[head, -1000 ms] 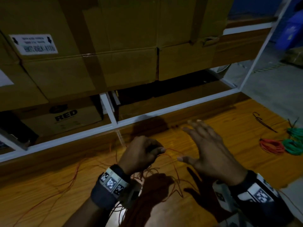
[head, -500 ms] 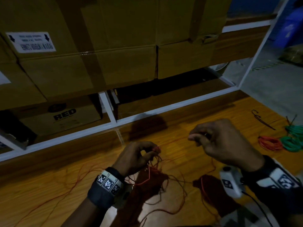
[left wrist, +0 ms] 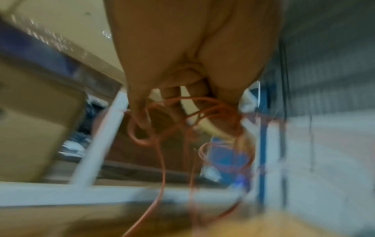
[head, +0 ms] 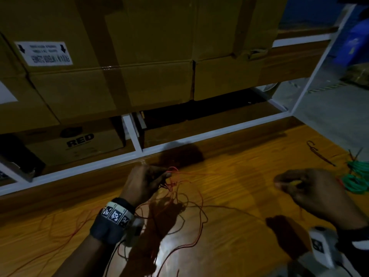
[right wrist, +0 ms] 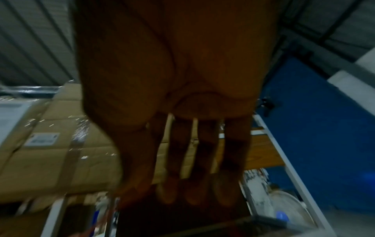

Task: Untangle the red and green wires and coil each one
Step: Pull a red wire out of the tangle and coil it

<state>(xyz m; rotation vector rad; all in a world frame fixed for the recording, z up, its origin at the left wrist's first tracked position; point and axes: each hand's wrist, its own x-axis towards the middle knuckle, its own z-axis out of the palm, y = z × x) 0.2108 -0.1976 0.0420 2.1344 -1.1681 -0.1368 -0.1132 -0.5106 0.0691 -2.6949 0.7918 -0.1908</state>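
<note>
The left hand (head: 144, 181) is raised over the wooden counter (head: 239, 226), its fingers (left wrist: 140, 115) curled together and clamped on several loops of the red wire (head: 173, 183). In the left wrist view those loops cross between thumb and fingers and hang below them, though the picture is blurred. From the left hand the red wire spills down in a loose tangle onto the counter, with strands trailing left of the hand and one strand running right toward the right hand (head: 311, 193).

The right hand is held up well to the right of the left hand, with thumb and forefinger brought together; the head view suggests a pinch on a thin strand, but the wire itself is too faint there to be sure. The right wrist view shows its fingers (right wrist: 205, 168) hanging long and close side by side, dark and blurred.

Farther right of the left hand, past the right hand, green wire (head: 357, 177) lies in two coils on the counter, and a dark loose piece (head: 319, 153) lies behind them. Beyond the left hand a white rail (head: 179, 139) edges the counter, with cardboard boxes (head: 139, 66) stacked behind it; at least four can be counted.
</note>
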